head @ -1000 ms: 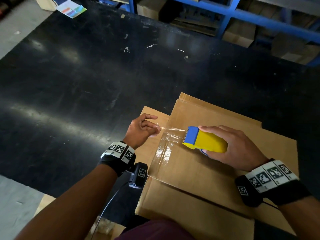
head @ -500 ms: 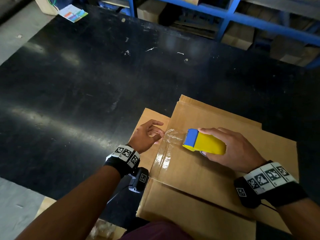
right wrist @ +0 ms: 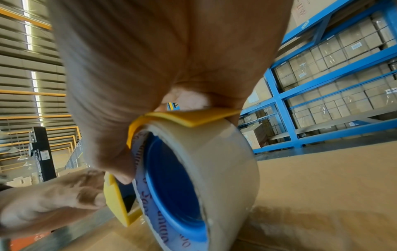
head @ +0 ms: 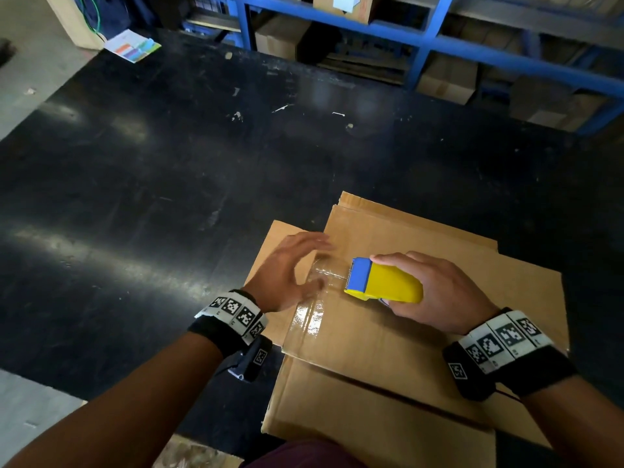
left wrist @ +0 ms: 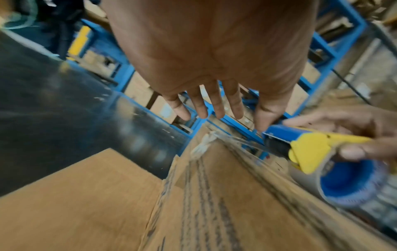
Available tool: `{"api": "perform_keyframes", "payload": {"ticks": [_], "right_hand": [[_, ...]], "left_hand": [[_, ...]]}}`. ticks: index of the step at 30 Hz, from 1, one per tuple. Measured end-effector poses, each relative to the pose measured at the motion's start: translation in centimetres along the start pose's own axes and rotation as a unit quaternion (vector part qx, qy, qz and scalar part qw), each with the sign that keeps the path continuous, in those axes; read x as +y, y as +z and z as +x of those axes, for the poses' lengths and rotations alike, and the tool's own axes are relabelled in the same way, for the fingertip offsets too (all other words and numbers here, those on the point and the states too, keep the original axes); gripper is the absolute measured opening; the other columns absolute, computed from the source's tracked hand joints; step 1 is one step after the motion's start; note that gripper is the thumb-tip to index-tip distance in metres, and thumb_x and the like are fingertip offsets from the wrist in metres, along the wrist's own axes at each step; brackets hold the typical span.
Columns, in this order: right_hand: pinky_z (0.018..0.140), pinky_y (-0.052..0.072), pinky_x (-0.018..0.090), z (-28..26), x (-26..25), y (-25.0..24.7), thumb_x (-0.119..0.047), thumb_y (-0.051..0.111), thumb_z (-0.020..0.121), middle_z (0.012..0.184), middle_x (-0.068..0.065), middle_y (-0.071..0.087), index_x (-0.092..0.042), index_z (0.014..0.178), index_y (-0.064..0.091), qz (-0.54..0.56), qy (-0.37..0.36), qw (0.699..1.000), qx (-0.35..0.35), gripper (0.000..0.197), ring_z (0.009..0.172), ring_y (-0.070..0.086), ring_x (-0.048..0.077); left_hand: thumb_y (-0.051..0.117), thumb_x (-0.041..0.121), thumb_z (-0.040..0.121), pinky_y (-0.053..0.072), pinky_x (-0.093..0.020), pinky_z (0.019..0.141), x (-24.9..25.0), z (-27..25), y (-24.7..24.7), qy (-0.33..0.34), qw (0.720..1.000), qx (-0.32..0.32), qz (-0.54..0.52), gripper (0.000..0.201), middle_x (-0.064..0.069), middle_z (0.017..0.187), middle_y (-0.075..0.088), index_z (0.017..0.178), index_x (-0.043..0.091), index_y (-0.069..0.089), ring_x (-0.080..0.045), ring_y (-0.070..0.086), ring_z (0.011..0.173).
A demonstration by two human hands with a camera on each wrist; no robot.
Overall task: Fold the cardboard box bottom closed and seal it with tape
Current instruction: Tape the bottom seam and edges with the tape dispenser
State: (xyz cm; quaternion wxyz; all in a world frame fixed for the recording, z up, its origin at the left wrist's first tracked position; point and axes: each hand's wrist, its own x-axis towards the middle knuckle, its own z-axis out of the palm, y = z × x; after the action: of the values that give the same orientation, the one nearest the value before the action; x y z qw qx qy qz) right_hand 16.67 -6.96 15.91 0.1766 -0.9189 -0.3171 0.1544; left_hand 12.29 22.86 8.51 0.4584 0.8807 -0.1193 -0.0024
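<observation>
A flattened brown cardboard box [head: 422,332] lies on the black table, its folded flaps facing up. A strip of clear tape [head: 312,312] runs along its left edge up to the dispenser. My right hand [head: 435,292] grips a yellow and blue tape dispenser [head: 381,280] resting on the box; the wrist view shows the tape roll [right wrist: 204,178] with its blue core. My left hand [head: 293,268] hovers with straight spread fingers [left wrist: 217,105] over the tape's free end at the box's left edge, holding nothing.
The black table [head: 169,163] stretches far to the left and back. Blue shelving [head: 439,38] with cardboard boxes stands behind it. A coloured leaflet [head: 133,47] lies at the far left corner.
My left hand has let go of the pinched tape end and spread flat over it. The tape end now lies down on the box. The dispenser stays in place.
</observation>
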Motion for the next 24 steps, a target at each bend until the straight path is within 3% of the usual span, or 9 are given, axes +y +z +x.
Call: {"api": "perform_keyframes", "payload": {"ticks": [3, 5, 7, 10, 13, 18, 22, 24], "right_hand": [[0.082, 0.057, 0.032, 0.1, 0.1, -0.3, -0.063, 0.064, 0.073, 0.128, -0.012, 0.059, -0.049, 0.146, 0.032, 0.004, -0.011, 1.0, -0.014, 0.081, 0.104, 0.061, 0.013], [0.08, 0.056, 0.029, -0.1, 0.2, -0.7, -0.06, 0.066, 0.074, 0.126, -0.012, 0.058, -0.052, 0.144, 0.035, 0.011, -0.013, 1.0, -0.023, 0.077, 0.102, 0.061, 0.012], [0.073, 0.048, 0.018, -0.5, 0.4, -1.1, -0.054, 0.071, 0.076, 0.115, -0.014, 0.056, -0.053, 0.141, 0.04, 0.021, -0.009, 0.999, -0.027, 0.072, 0.093, 0.058, 0.008], [0.071, 0.043, 0.016, -1.8, 1.3, -2.3, -0.056, 0.069, 0.076, 0.102, -0.016, 0.054, -0.051, 0.141, 0.047, 0.03, -0.018, 0.999, -0.031, 0.068, 0.088, 0.056, 0.007], [0.075, 0.044, 0.014, -4.5, 3.9, -4.3, -0.058, 0.074, 0.077, 0.101, -0.017, 0.057, -0.06, 0.137, 0.046, 0.035, 0.002, 0.999, -0.028, 0.067, 0.093, 0.057, 0.002], [0.084, 0.053, 0.035, -10.2, 8.8, -7.4, -0.085, 0.057, 0.069, 0.109, -0.016, 0.058, -0.065, 0.139, 0.037, 0.039, 0.053, 0.996, -0.054, 0.076, 0.099, 0.058, 0.005], [0.08, 0.049, 0.026, -12.1, 10.7, -6.7, -0.08, 0.059, 0.073, 0.106, -0.018, 0.055, -0.068, 0.139, 0.034, 0.045, 0.048, 0.997, -0.048, 0.072, 0.097, 0.054, -0.001], [0.077, 0.047, 0.026, -12.1, 11.1, -5.6, -0.074, 0.059, 0.075, 0.102, -0.016, 0.052, -0.066, 0.14, 0.035, 0.041, 0.039, 0.998, -0.043, 0.07, 0.092, 0.052, 0.001]], "left_hand": [[0.072, 0.069, 0.081, 0.033, -0.048, 0.118, 0.6, 0.8, 0.8, 0.013, 0.99, -0.091, 0.111, 0.081, 0.016, 0.16, 0.039, 0.15, 0.033, 0.047, -0.01, 0.031, 0.15], [0.066, 0.078, 0.078, 0.032, -0.049, 0.117, 0.3, 1.0, 1.0, 0.013, 0.977, -0.113, 0.182, 0.091, 0.015, 0.162, 0.036, 0.153, 0.034, 0.041, -0.011, 0.028, 0.152], [0.063, 0.082, 0.076, 0.032, -0.048, 0.117, 0.2, 1.2, 0.9, 0.01, 0.971, -0.116, 0.209, 0.094, 0.016, 0.163, 0.035, 0.154, 0.035, 0.039, -0.011, 0.027, 0.152], [0.063, 0.083, 0.075, 0.032, -0.048, 0.116, 0.3, 1.3, 0.8, 0.008, 0.968, -0.118, 0.223, 0.094, 0.015, 0.162, 0.035, 0.153, 0.036, 0.039, -0.013, 0.03, 0.15], [0.064, 0.082, 0.075, 0.034, -0.049, 0.116, 0.6, 1.5, 0.6, 0.008, 0.964, -0.125, 0.233, 0.094, 0.012, 0.161, 0.036, 0.153, 0.035, 0.04, -0.015, 0.033, 0.149], [0.057, 0.086, 0.073, 0.036, -0.055, 0.115, 1.2, 1.5, 0.5, -0.007, 0.961, -0.142, 0.236, 0.099, 0.009, 0.163, 0.035, 0.155, 0.032, 0.039, -0.018, 0.032, 0.149], [0.074, 0.071, 0.074, 0.037, -0.053, 0.115, 2.7, 1.7, 0.6, -0.03, 0.958, -0.144, 0.246, 0.094, 0.008, 0.162, 0.036, 0.153, 0.031, 0.043, -0.019, 0.036, 0.148], [0.08, 0.065, 0.073, 0.038, -0.048, 0.114, 3.7, 2.0, 0.7, -0.042, 0.953, -0.148, 0.263, 0.091, 0.007, 0.161, 0.038, 0.15, 0.03, 0.045, -0.02, 0.039, 0.145]]}}
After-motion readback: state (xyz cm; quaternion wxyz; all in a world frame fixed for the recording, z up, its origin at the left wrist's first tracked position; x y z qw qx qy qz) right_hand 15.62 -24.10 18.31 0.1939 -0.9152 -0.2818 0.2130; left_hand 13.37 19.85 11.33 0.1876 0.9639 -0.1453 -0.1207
